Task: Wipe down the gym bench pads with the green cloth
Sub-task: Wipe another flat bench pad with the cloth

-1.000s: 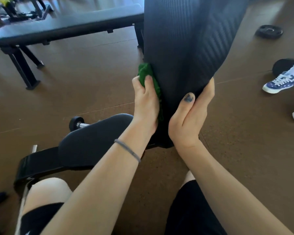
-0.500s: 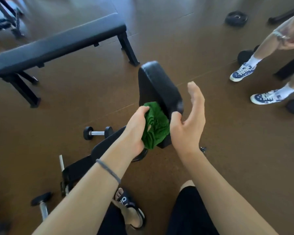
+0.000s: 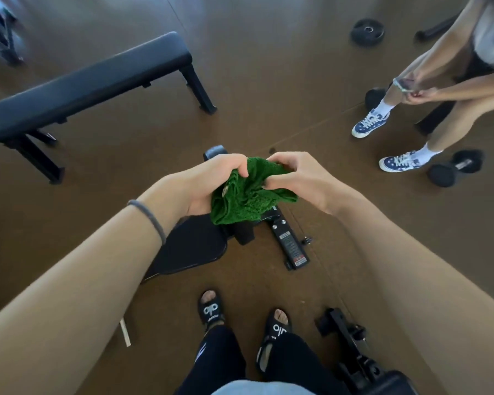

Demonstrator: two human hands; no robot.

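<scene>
Closest to me, at six o'clock, I see two feet in black sandals (image 3: 211,310) on the brown floor (image 3: 268,86), and a black bracket (image 3: 351,346) at five o'clock. Just above that, both arms reach forward and meet at the centre. My left hand (image 3: 208,183) grips one side of the green cloth (image 3: 246,195), fingers curled into its folds, and my right hand (image 3: 300,178) pinches the other side between thumb and fingertips. The cloth hangs bunched between them, off any pad, above the dark seat pad (image 3: 191,246) of the folding bench (image 3: 290,246), which lies low on the floor under my hands.

I judge this a regrip: I am gathering or refolding the cloth between passes, not wiping. The next move calls for a flat, clean face of cloth under one palm, then pressing it onto a pad, perhaps the long flat bench (image 3: 83,86) at ten o'clock.

Farther out, a dumbbell (image 3: 454,168) sits at three o'clock beside another person's blue sneakers (image 3: 398,163); that person sits at two o'clock. A weight plate (image 3: 367,31) lies at one o'clock. The floor looks smooth and faintly glossy.
</scene>
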